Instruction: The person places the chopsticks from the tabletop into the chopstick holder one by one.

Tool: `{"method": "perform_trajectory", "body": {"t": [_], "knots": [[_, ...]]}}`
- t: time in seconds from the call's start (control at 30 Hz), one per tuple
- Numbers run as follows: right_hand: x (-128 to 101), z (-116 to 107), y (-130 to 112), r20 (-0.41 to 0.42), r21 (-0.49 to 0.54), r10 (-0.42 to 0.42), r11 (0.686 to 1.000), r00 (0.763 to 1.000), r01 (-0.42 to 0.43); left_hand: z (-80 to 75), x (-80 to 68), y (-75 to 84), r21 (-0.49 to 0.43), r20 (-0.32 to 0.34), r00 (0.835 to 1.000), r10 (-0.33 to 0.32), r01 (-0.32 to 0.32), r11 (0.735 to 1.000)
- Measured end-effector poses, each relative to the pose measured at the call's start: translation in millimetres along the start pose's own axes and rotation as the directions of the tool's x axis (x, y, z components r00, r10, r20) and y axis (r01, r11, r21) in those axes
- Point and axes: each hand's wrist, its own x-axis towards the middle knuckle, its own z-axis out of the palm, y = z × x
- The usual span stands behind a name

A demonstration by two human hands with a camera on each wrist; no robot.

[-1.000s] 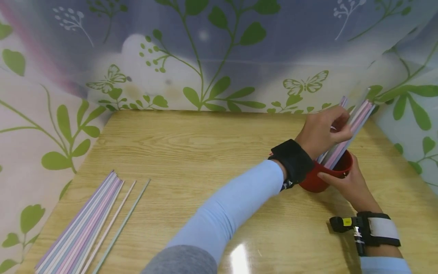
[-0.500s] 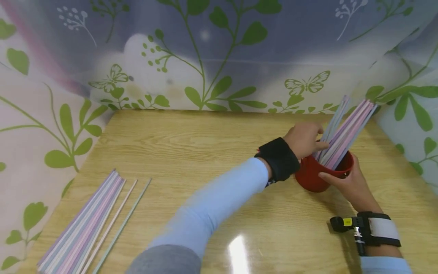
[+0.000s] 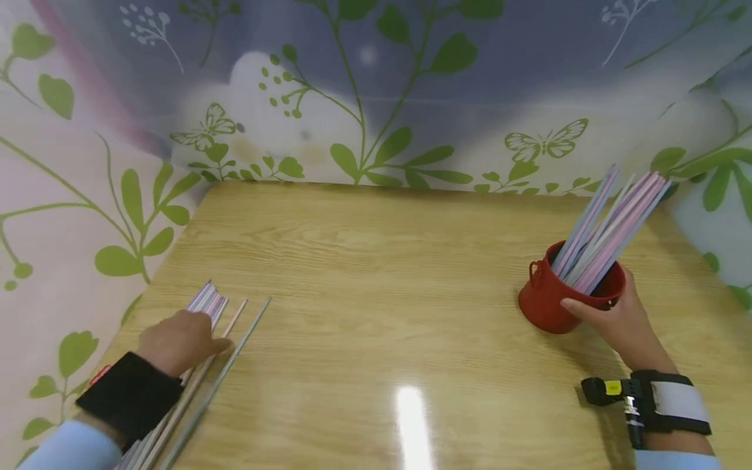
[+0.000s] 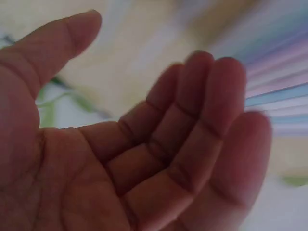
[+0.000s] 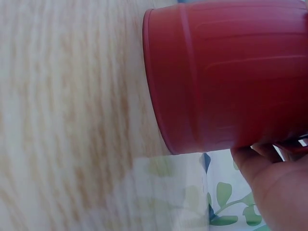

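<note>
At the left of the head view, my left hand (image 3: 179, 343) hovers over a fanned row of thin pastel sticks (image 3: 207, 301). Its fingers are loosely bent with nothing between them; in the left wrist view the palm (image 4: 72, 187) is bare and the row of sticks (image 4: 284, 91) shows beyond the fingertips. One pale pink stick (image 3: 237, 315) and one green stick (image 3: 251, 331) lie slightly apart, right of the row. On the far right, my right hand (image 3: 625, 329) grips the rim and side of a small red bucket (image 3: 546, 303). Several similar sticks (image 3: 625, 219) lean rightward in it.
The wood-grain table (image 3: 376, 274) runs between the sticks and the bucket. A leaf-patterned covering (image 3: 364, 130) stands along its back edge and both sides. Wrist cameras and straps (image 3: 670, 401) sit on both forearms.
My left hand has left the sticks in the bucket and swung across to the row on the left. The bucket sticks now lean freely. My right hand keeps its grip on the bucket.
</note>
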Motion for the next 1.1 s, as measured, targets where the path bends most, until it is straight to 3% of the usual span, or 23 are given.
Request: {"method": "perform_trajectory", "body": {"t": [0.07, 0.17, 0.37, 0.53, 0.6, 0.67, 0.77, 0.87, 1.1], "knots": [[0.3, -0.8, -0.4, 0.008, 0.007, 0.004, 1.0, 1.0, -0.004, 16.2, -7.6, -18.5, -0.029, 0.034, 0.998, -0.048, 0.049, 0.998], [1.4, -1.4, -2.5, 0.01, 0.017, -0.007, 1.0, 1.0, 0.007, 30.2, -11.7, -27.4, -0.067, 0.013, 0.997, -0.071, 0.072, 0.995], [0.8, 0.5, -2.5, 0.006, 0.059, -0.003, 0.998, 1.0, 0.003, 38.4, -9.2, -19.9, -0.084, -0.034, 0.998, -0.048, 0.045, 0.995], [-0.4, 1.3, -0.6, -0.007, 0.037, 0.006, 0.999, 1.0, -0.006, 48.2, -9.0, -9.5, -0.034, -0.134, 0.989, -0.056, 0.052, 0.998], [-0.5, 0.6, 0.1, -0.008, 0.023, 0.009, 1.0, 1.0, -0.009, 53.8, -9.0, -4.2, 0.034, -0.22, 0.975, -0.028, 0.036, 0.999], [-0.6, -0.4, -0.3, 0.001, 0.035, 0.005, 0.999, 1.0, -0.005, 58.8, -9.2, 2.1, 0.114, -0.308, 0.951, 0.02, 0.016, 0.993], [0.1, -1.0, -0.1, 0.007, 0.051, 0.015, 0.999, 1.0, -0.015, 64.9, -10.6, 10.5, 0.222, -0.439, 0.893, 0.1, 0.0, 0.975], [-0.1, -0.5, -1.6, 0.012, 0.056, 0.025, 0.998, 1.0, -0.025, 68.1, -12.1, 15.2, 0.239, -0.503, 0.858, 0.102, 0.026, 0.971], [-0.9, -1.2, -4.4, 0.016, 0.084, 0.026, 0.996, 1.0, -0.027, 67.3, -12.0, 14.5, 0.239, -0.54, 0.836, 0.096, 0.042, 0.97]]}}
